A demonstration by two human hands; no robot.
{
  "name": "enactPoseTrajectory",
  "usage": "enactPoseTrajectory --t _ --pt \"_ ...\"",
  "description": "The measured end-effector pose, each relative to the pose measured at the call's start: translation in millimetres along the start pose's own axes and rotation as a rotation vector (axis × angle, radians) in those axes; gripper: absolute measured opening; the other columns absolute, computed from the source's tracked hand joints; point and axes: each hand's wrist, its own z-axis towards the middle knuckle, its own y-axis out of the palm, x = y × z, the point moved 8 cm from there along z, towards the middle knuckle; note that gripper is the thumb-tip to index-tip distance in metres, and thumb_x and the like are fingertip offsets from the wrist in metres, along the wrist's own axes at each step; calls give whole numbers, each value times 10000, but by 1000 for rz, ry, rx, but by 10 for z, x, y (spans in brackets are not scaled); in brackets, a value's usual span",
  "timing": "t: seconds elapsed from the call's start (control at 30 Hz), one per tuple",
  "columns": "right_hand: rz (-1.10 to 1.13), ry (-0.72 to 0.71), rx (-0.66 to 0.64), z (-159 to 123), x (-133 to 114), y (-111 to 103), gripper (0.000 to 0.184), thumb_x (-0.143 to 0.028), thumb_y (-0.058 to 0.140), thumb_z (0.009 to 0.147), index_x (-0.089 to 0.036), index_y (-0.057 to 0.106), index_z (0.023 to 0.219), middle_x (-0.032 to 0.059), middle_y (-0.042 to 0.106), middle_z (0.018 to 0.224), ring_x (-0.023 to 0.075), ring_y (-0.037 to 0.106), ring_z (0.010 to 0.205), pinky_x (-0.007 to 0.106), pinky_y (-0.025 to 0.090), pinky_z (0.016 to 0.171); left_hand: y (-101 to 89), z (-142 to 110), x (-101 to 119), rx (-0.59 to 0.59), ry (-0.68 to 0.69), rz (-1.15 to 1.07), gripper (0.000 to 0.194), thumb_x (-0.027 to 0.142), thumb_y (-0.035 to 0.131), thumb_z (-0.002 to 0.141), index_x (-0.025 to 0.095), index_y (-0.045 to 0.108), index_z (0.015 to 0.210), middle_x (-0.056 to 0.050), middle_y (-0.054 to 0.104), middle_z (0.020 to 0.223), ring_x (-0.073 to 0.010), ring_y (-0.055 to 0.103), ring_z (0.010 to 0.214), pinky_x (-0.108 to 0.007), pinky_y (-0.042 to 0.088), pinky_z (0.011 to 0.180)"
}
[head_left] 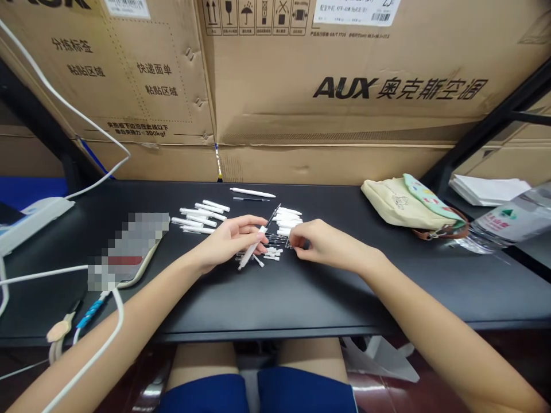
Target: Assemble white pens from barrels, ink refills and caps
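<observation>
left hand [243,236]: fingers pinch pen [248,257], refill [272,215] poking out | right hand [317,244]: fingers curled by barrels [287,217], I can't tell what's held | best keep pen steady

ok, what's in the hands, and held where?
Left hand: white pen barrel, gripped near the end where the dark refill sticks out. Right hand: cannot tell.

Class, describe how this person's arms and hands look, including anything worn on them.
The left hand and right hand are ungloved, with no rings or watch showing. Both forearms are slim and bare, with no sleeves in view. A white cable crosses the left one.
</observation>
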Motion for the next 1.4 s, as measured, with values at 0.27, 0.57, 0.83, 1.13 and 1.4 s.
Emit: enactPoseTrajectory --t 0.27,0.57,0.83,1.13,1.4 --pt "617 130 434 0 262 -294 181 -207 652 691 -148 671 861 33 633 734 151 582 676 262 494 568 119 -25 -40 -108 -45 -33 501 373 700 755 148 519 1165 -55 651 851 -199 670 758 -345 526 726" --pt "1214 250 476 73 328 -58 257 -316 803 593 -158 677 751 35 667 743 152 634 718 292 543 657 188 -50 -65 -184 -70 0 468 393 665 791 144 529 1164 -64 650 864 -206 677 774 -331 531 724" --pt "1211 218 534 60 317 -104 227 -311 796 612 -170 686 754 29 676 725 150 641 706 293 543 654 180 -70 -55 -174 -68 24 455 382 657 797 145 538 1166 -67 652 867 -203 675 767 -338 534 725" --pt "1154 255 488 93 409 -67 326 -354 754 662 -168 656 911 54 695 837 158 655 767 293 542 674 148 -46 -32 -143 -41 -5 461 370 673 785 136 528 1156 -65 652 863 -187 670 752 -331 541 724" --pt "695 428 606 213 1152 -236 237 -369 700 645 -160 673 755 54 703 823 163 629 793 295 503 751 15 -41 3 -51 -12 -14 454 348 665 798 157 526 1186 -68 649 902 -179 672 758 -327 544 743"
